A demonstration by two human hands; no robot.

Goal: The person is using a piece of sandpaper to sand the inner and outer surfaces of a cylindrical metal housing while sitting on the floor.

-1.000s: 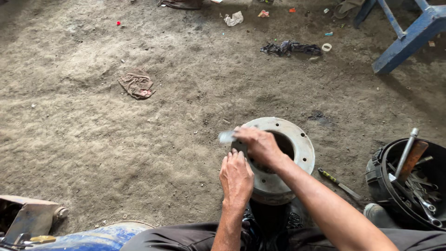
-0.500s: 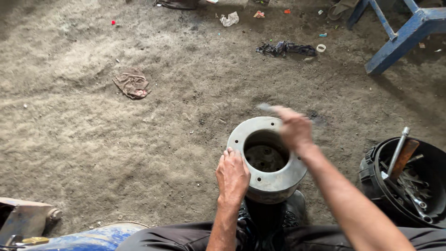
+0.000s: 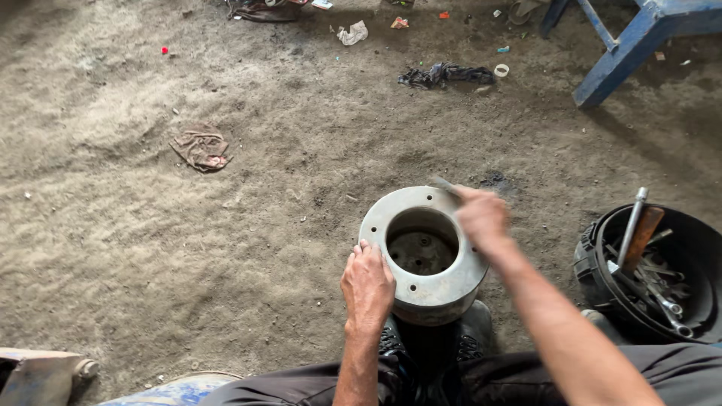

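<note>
A grey metal drum with a flat ring flange (image 3: 410,289) stands upright on the dirt floor between my feet, its hollow centre showing a bolted bottom. My left hand (image 3: 367,282) rests on the flange's near left rim, fingers curled over the edge. My right hand (image 3: 481,216) is at the far right rim, blurred by motion, closed on a thin flat metal blade (image 3: 444,186) whose tip lies on the flange's top face.
A black bucket of tools (image 3: 654,274) sits at the right. A blue metal stand (image 3: 624,45) is at the top right. Rags (image 3: 201,148) and a dark cloth (image 3: 444,74) lie on the dirt floor. A metal part (image 3: 34,372) is at bottom left.
My right hand has swept with the blade from the flange's left side across to its far right rim. My left hand has stayed on the near rim.
</note>
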